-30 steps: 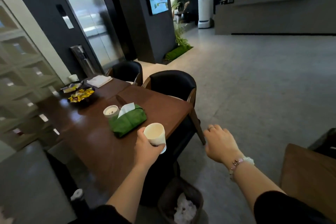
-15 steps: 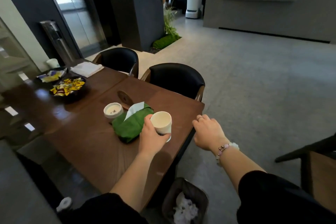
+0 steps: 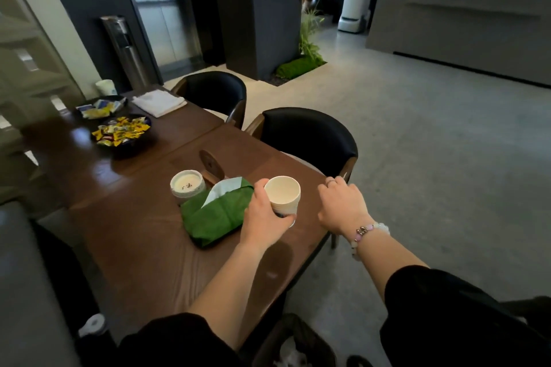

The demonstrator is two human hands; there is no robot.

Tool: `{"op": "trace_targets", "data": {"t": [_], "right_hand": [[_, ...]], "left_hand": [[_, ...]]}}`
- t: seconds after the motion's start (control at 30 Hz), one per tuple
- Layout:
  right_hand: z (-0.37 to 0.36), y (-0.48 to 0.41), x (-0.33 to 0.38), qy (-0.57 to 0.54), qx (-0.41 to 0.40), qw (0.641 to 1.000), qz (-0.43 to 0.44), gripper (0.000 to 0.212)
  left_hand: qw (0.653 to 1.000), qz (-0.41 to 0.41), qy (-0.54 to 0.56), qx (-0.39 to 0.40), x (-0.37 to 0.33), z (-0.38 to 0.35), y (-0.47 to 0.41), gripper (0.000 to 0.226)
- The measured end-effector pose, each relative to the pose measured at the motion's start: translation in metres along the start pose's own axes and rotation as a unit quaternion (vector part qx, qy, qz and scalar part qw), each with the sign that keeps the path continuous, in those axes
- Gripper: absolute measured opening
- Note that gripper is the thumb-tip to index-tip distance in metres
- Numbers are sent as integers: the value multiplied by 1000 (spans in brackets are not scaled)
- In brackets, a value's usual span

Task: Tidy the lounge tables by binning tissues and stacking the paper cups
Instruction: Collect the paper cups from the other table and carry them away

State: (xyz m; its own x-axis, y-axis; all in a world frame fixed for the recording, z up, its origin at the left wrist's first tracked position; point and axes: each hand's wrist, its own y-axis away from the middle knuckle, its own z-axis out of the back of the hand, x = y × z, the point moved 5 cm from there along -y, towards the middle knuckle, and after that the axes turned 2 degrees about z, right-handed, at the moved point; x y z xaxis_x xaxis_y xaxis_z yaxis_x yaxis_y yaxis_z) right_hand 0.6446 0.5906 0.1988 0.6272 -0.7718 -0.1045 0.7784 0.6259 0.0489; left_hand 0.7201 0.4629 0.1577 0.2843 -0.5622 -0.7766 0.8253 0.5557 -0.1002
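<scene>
White paper cup (image 3: 281, 197) stands upright in the left hand (image 3: 262, 216), fingers curled round its wall, at the near-right part of the bench (image 3: 143, 247); whether its base touches the wood is hidden. The right hand (image 3: 340, 205) lies at the bench's right edge beside a chair (image 3: 310, 134), fingers loosely bent, holding nothing visible. A second cup (image 3: 187, 188), upright and mouth-up, stands left and slightly farther, the green tissue pouch (image 3: 214, 214) between the two. The left hand is therefore nearer; nesting likely means carrying the held cup left over the pouch and lowering it straight down. A third cup (image 3: 105, 87) sits far left. The bin (image 3: 316, 340) is on the floor, near
</scene>
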Motion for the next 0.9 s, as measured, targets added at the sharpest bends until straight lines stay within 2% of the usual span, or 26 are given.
{"op": "trace_targets", "data": {"t": [0.27, 0.53, 0.9], "right_hand": [[-5, -95, -70, -18, -17, 994, 110, 42], [8, -169, -154, -43, -23, 984, 174, 45], [12, -199, -146, -46, -43, 975, 214, 47]], "left_hand": [[989, 111, -3, -101, -29, -47, -54, 81], [968, 158, -42, -188, -92, -87, -101, 80], [964, 151, -64, -208, -106, -92, -135, 77]]}}
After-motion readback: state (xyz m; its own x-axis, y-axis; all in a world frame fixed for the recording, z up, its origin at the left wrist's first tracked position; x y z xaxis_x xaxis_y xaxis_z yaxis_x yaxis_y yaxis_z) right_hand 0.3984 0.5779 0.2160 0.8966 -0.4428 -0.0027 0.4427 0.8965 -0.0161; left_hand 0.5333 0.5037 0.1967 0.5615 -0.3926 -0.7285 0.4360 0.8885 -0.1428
